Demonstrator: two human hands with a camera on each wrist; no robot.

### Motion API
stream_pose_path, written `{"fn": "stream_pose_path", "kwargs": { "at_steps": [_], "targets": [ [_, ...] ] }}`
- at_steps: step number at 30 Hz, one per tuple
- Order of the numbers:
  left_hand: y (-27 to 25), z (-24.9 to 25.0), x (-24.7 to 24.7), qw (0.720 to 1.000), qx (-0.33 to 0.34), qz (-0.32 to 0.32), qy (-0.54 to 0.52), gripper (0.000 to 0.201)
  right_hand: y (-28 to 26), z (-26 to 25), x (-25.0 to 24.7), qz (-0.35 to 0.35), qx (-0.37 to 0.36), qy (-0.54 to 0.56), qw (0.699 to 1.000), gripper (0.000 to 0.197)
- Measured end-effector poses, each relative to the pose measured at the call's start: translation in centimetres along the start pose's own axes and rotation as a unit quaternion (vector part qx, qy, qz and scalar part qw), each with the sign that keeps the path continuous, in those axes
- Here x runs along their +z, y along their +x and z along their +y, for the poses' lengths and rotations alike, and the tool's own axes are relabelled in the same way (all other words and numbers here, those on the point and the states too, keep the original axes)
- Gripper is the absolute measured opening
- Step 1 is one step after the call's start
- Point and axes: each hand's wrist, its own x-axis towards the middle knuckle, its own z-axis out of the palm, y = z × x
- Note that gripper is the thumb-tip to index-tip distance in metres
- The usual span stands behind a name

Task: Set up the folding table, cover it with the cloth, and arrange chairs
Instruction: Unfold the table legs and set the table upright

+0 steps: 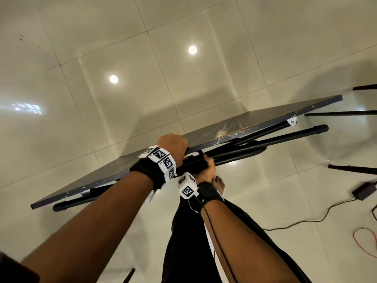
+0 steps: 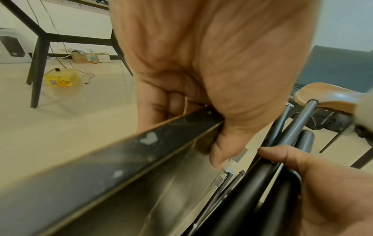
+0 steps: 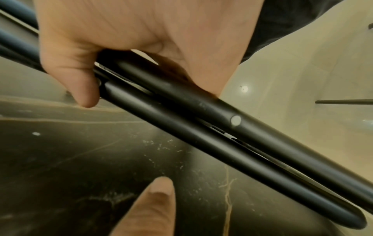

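Note:
The folding table (image 1: 234, 127) is folded and tilted on its long edge above the tiled floor, its dark marbled top facing away from me. My left hand (image 1: 173, 146) grips the upper edge of the tabletop (image 2: 101, 156), fingers curled over the far side and thumb on the near side. My right hand (image 1: 208, 168) is wrapped around the black tubular legs (image 1: 265, 139), which lie folded against the panel. In the right wrist view the right hand (image 3: 141, 39) holds two parallel leg tubes (image 3: 201, 127). No cloth is in view.
Dark chair legs (image 1: 346, 113) reach in from the right, with another (image 1: 355, 169) lower down. A black adapter (image 1: 365, 189) with its cable and a red wire (image 1: 365, 240) lie on the floor at right. A wooden chair seat (image 2: 327, 95), a yellow box (image 2: 60, 79) and a black desk frame (image 2: 38, 55) stand nearby.

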Motion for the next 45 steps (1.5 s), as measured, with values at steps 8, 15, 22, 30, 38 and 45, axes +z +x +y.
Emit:
{"fn": "stream_pose_path", "kwargs": {
  "at_steps": [8,15,22,30,38,45],
  "targets": [
    [-1.0,5.8,2.7,0.999,-0.012,0.012,-0.032,0.023,-1.5,-3.5,-5.9,-0.013,0.019,-0.053,0.998,0.025],
    [-1.8,9.8,5.1,0.999,-0.008,0.0,-0.048,0.024,-2.5,-5.5,-10.0,0.0,0.023,-0.066,0.998,0.035],
    [-1.6,9.4,5.4,0.999,-0.006,0.008,-0.036,0.023,-1.6,-4.9,-9.2,-0.066,0.027,-0.061,0.996,0.033],
    [-0.6,8.0,5.2,0.999,0.012,0.041,-0.029,0.019,0.0,-3.5,-7.9,-0.113,0.001,-0.018,0.993,0.03],
    [-0.2,5.7,4.3,0.997,0.017,0.059,-0.043,0.027,1.6,-2.4,-8.8,-0.131,0.013,0.006,0.991,0.046],
    [-1.0,7.4,4.9,0.998,0.013,0.052,-0.022,0.021,2.5,-2.2,-8.3,-0.127,0.015,-0.026,0.991,0.059]
  ]
}}
